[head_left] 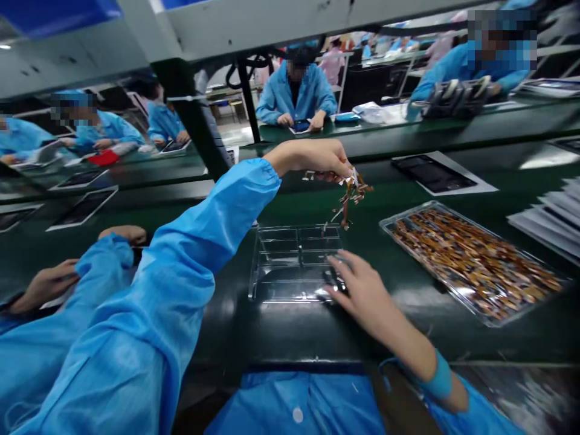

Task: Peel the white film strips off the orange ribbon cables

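Note:
My left hand is closed around a bunch of small brown flex cables, which dangle from its fingertips above the back right of a clear plastic tray. That tray has several compartments and lies on the dark green bench in front of me. At its right edge, my right hand grips the side, with thumb and fingers bent round it. Further right, a second clear tray holds a dense layer of brown flex cables.
A dark flat panel on white paper lies behind the full tray. Stacked white sheets stand at the right. A co-worker's hands are close on my left. A green post and an overhead beam cross the view.

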The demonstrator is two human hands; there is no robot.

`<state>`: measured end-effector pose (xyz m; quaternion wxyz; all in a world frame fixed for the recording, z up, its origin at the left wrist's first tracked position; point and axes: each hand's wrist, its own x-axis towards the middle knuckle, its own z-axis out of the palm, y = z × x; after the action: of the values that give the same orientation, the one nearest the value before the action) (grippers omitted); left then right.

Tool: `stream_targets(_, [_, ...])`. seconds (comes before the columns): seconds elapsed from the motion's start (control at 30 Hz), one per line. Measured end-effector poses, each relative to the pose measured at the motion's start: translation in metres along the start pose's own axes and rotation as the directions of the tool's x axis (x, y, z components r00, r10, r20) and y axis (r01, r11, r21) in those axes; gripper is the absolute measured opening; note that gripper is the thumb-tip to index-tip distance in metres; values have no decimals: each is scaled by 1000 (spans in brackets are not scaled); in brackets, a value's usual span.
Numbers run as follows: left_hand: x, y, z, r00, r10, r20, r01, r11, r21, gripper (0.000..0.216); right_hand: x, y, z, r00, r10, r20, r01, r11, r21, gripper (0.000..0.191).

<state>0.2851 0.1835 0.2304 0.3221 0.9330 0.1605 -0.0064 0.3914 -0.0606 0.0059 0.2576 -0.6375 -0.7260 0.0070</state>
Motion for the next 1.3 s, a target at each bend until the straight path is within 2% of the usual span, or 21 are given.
stream_targets(0.07, [-18,-14,-2,997,-60,-45,60,998,-3,22,-20,-23,22,979,-185,91,196,971,-134,49])
stream_targets(0.13, [-32,-27,-1,990,-123,-72,122,992,-13,23,-36,-30,31,960,-249,131,272,941,-203,45])
stream_targets(0.2, [-44,-37,0,982,-166,-91,165,986,-27,23,-43,-27,24,951,-278,139,301,933,-195,42])
stream_targets(0.27, [-53,-43,2,974,-196,-114,192,980,-51,23,-35,-24,5,943,-298,148,318,939,-130,40])
stream_targets(0.33, [-59,-43,5,964,-228,-140,217,972,-84,22,-12,-26,-19,953,-273,131,287,953,-96,40])
stream_targets(0.43, [-63,-35,10,945,-262,-197,226,956,-187,21,42,-38,-44,983,-130,-133,90,960,-267,51])
stream_targets(0.5, [-65,-27,14,929,-282,-241,211,936,-283,21,81,-46,-46,960,-61,-275,-36,942,-334,54])
stream_targets(0.6, [-71,-24,20,901,-319,-294,190,899,-394,24,126,-49,-36,957,29,-289,-112,954,-276,43])
stream_targets(0.73, [-76,-46,32,877,-336,-343,134,857,-498,30,152,-30,-22,972,71,-225,-111,979,-171,31])
stream_targets(0.9, [-53,-86,49,904,-333,-269,100,775,-624,26,160,19,-27,992,101,-80,-101,995,1,27])
stream_targets(1.03, [-24,-96,57,931,-281,-235,42,718,-695,27,159,58,-35,990,132,46,-138,973,185,38])
stream_targets(1.1, [-19,-100,61,940,-264,-217,31,698,-716,26,156,71,-36,985,153,78,-169,947,274,46])
stream_targets(1.2, [-30,-114,72,936,-308,-172,115,728,-676,29,153,79,-33,977,165,135,-206,900,384,52])
stream_targets(1.3, [-49,-139,93,908,-394,-139,267,802,-534,32,154,77,-24,965,159,210,-238,868,436,51])
